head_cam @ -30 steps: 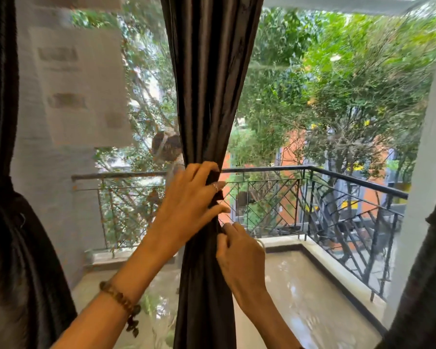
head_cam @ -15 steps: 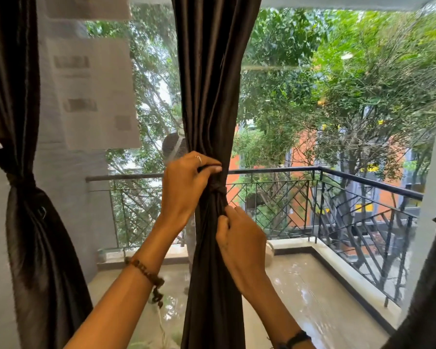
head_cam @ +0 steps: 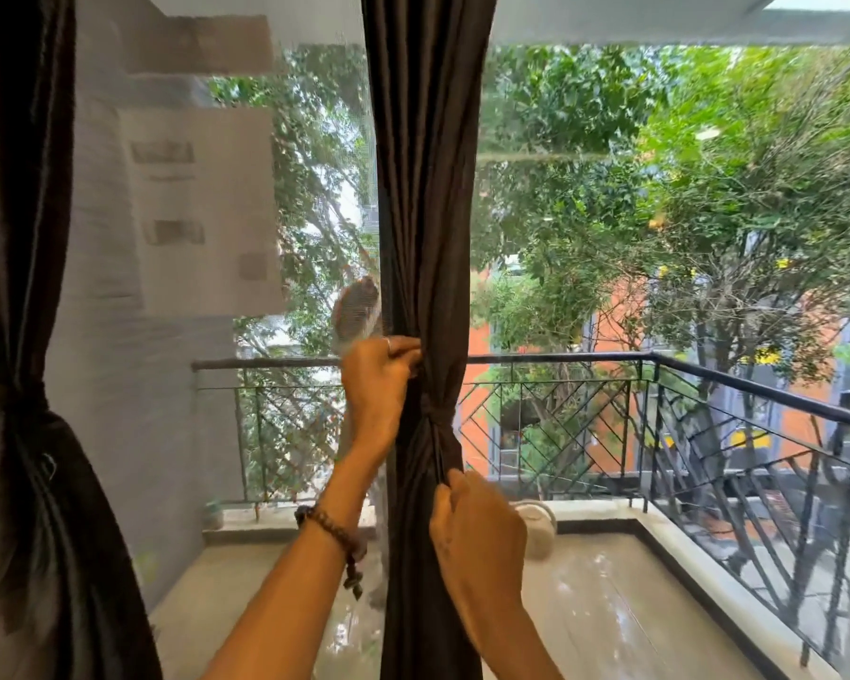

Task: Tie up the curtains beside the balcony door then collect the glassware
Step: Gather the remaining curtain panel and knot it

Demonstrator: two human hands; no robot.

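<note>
At frame centre, the dark middle curtain is cinched by a knot; fabric above it is gripped by the left hand, fabric below pinched by the right hand.

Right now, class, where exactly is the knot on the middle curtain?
In the head view the knot sits at centre frame on the middle curtain, level with the balcony railing, between the left hand above and the right hand below.

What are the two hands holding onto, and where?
Both grip the middle curtain. The left hand clutches the fabric just above the knot; the right hand pinches the folds just below it.
</note>
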